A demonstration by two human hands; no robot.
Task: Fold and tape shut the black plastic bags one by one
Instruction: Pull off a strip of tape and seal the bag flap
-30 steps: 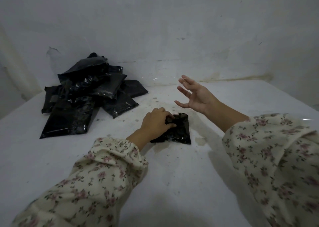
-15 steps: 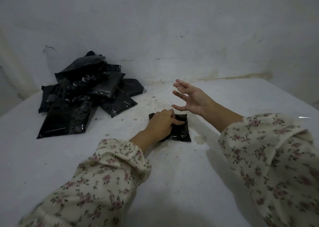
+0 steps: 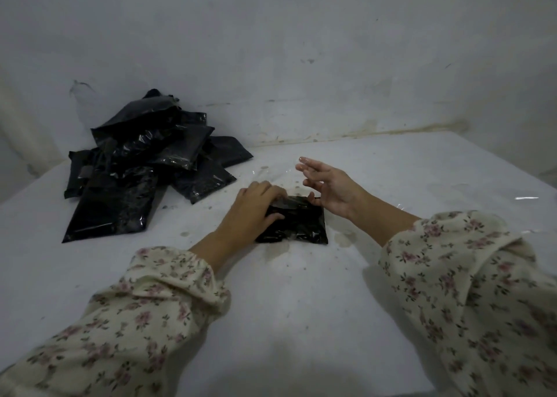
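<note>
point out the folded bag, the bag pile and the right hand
folded bag (image 3: 301,224), head view, bare lower face
bag pile (image 3: 114,209), head view, front bag's face
right hand (image 3: 331,188), head view, its palm

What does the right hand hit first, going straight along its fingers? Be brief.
Probably the wall: the right hand points away-left above the table, seemingly passing right of the bag pile; depth unclear.

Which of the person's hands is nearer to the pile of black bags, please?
Left. The left hand holds the small bag right of the pile; the right hand hovers farther right, past that bag.
</note>
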